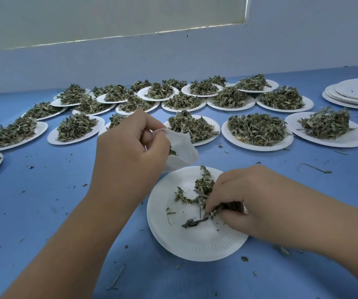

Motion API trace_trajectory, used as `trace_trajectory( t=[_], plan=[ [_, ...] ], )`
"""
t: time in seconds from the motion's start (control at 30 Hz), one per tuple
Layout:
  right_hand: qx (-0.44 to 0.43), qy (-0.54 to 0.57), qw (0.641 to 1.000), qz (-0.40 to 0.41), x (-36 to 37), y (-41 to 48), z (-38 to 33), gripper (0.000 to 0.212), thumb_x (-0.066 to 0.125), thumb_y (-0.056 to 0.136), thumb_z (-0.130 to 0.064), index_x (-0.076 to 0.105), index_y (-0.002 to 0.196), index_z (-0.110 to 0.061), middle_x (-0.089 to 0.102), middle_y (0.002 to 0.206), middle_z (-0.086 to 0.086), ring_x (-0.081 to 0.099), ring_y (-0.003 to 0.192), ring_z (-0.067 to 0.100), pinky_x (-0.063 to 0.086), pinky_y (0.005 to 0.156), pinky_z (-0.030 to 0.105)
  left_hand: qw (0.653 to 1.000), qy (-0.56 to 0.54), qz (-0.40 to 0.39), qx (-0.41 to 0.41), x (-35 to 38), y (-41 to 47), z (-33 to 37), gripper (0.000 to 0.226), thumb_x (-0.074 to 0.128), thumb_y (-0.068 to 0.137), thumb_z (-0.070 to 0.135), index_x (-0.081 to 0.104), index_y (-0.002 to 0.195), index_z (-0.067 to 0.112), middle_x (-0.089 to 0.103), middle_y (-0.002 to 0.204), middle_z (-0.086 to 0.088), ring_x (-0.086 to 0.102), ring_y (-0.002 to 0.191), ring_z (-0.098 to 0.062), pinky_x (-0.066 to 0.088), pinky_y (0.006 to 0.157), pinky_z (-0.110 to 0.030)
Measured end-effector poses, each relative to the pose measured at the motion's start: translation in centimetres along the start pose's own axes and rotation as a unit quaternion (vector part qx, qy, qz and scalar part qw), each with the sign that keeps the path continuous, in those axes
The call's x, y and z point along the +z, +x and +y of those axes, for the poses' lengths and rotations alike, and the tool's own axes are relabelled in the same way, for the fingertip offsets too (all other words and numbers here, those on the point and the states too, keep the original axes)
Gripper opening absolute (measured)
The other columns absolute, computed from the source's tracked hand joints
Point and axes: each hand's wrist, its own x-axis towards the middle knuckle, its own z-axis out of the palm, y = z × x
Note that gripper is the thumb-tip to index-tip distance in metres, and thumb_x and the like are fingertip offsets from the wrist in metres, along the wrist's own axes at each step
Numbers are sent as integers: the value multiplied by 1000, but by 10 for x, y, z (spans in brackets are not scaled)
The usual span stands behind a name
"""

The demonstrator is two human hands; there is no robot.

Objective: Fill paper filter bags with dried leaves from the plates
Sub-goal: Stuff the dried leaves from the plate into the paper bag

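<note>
Head view: the paper filter bag (183,147) hangs just beyond the near plate (195,240), its long axis running from the pinched mouth at upper left down to the right, with leaf visible inside. The left hand (130,152) pinches the bag's rim with curled fingers; the right hand (245,197), fingers curled, grips a clump of dried leaves (206,186) on the near plate. Rows of loaded plates (258,130) cover the blue table (44,212) behind, with a stack of empty plates (355,93) at far right.

I count 1 paper filter bag (182,147), 1 nearly emptied paper plate (173,234), roughly 20 heaped plates (258,147) of dried leaves (257,128) and 1 stack (355,91) of about 5 empty plates.
</note>
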Motion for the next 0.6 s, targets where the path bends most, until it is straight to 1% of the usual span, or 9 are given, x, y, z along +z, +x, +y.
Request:
trace_trajectory(
  t=[0.03,0.1,0.23,0.3,0.33,0.4,0.43,0.5,0.6],
  plan=[
    [4,15,1000,8,-2,0,1,27,61,84,-16,73,97,-35,60,89,-26,48,83,-20,37,73,3,1000,2,0,3,0,0,0,11,53,79,21,63,74,25,51,65,-4,39,51,-6,33,48,-15],
    [15,47,998,24,-5,0,4,24,64,83,-19,73,94,-38,60,84,-30,51,83,-19,38,73,4,1000,14,1,13,0,0,-1,11,54,80,21,63,75,25,52,65,-2,40,52,-6,34,48,-16],
    [23,128,991,33,-11,-2,6,19,67,81,-25,72,89,-41,65,91,-28,62,85,-5,50,77,19,999,38,-1,24,1,-1,-3,10,54,81,23,61,75,27,53,67,0,44,53,-6,36,48,-16],
    [20,168,985,34,-15,-3,7,18,69,82,-24,72,88,-41,68,89,-21,66,81,2,54,76,27,998,60,-10,34,2,-1,-4,13,55,83,21,59,73,28,54,67,1,45,53,-7,37,49,-18],
    [19,189,981,35,-18,-4,7,19,70,82,-24,72,88,-41,69,87,-18,67,78,4,55,74,29,996,72,-18,40,2,-2,-4,15,56,84,18,58,73,28,53,67,1,45,53,-7,37,49,-20],
    [17,225,974,32,-22,-6,8,20,71,83,-22,72,89,-41,71,84,-13,69,74,6,56,71,27,994,92,-37,45,3,-3,-4,16,57,86,16,59,75,28,52,61,-1,44,54,-8,36,47,-25],
    [16,240,970,29,-24,-6,9,20,71,84,-21,72,89,-40,72,81,-11,69,73,6,56,70,25,992,103,-48,51,3,-4,-3,14,55,86,18,59,76,27,50,57,0,43,54,-8,36,46,-27],
    [19,258,966,27,-26,-6,12,21,71,85,-18,72,90,-39,72,79,-9,69,72,8,54,66,21,988,118,-72,63,5,-5,-2,12,54,86,20,60,77,26,47,53,3,42,55,-8,33,47,-28],
    [33,263,964,30,-25,-4,16,19,71,85,-18,72,91,-37,72,80,-7,70,74,12,55,68,27,983,136,-91,77,6,-6,-1,14,57,88,17,60,78,25,46,52,5,45,58,-10,34,48,-27]
  ],
)
